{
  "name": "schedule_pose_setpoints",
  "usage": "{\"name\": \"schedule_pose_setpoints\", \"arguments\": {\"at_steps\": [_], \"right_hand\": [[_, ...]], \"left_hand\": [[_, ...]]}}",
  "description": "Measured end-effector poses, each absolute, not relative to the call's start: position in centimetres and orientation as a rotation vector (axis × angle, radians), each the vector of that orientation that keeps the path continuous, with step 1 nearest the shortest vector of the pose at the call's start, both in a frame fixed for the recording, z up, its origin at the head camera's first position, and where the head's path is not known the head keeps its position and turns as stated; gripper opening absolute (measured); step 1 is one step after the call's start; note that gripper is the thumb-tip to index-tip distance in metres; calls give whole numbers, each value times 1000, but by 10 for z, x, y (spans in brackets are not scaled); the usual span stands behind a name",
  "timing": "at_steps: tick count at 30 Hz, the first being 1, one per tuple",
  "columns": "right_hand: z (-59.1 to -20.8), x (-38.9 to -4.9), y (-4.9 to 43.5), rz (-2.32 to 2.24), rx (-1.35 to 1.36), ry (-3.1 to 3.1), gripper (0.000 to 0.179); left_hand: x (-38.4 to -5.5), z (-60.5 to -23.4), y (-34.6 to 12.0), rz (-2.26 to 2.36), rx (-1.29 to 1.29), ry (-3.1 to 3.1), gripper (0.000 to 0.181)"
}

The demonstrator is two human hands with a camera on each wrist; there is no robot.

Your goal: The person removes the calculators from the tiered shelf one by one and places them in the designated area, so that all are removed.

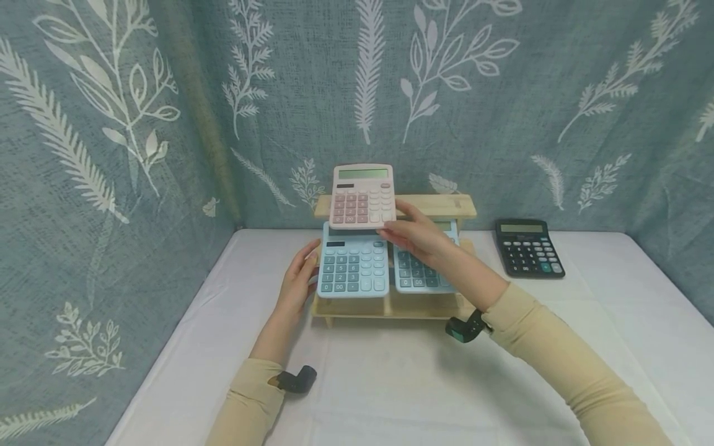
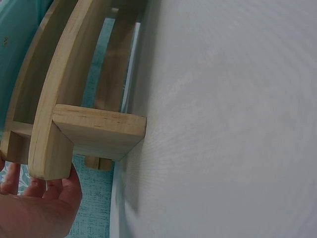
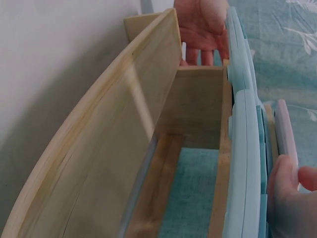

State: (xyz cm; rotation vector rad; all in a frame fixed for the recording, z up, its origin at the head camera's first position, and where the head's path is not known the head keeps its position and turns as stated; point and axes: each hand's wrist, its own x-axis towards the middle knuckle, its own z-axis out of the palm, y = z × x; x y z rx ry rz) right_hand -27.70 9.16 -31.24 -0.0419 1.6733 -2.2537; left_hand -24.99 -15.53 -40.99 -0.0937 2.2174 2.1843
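A pink-and-white calculator [image 1: 362, 198] stands on the upper tier of a wooden rack [image 1: 393, 308]. My right hand [image 1: 418, 234] pinches its lower right corner between thumb and fingers; in the right wrist view, the hand [image 3: 292, 203] holds the calculator's edge [image 3: 287, 131]. Below it, two light blue calculators lean side by side: the left one [image 1: 354, 266] shows fully, while my right hand and forearm partly cover the right one [image 1: 415, 272]. At the rack's left end, my left hand [image 1: 292, 282] touches the wood with extended fingers, close to the left blue calculator.
A black calculator [image 1: 530, 248] lies on the white-covered table [image 1: 385, 390], right of the rack. A patterned teal curtain [image 1: 334, 93] hangs behind and along the sides. Each wrist carries a small black camera. The rack's front ledge [image 3: 99, 139] is bare.
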Motion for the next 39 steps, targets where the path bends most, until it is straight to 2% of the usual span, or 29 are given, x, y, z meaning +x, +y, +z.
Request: {"name": "schedule_pose_setpoints", "arguments": {"at_steps": [23,39], "right_hand": [[-311,-271,92,-2357,19,1539,66],[-312,-260,109,-2435,88,1446,63]], "left_hand": [[-249,-410,-155,2182,-98,2235,45],[-249,-411,-155,2187,-88,2243,45]]}}
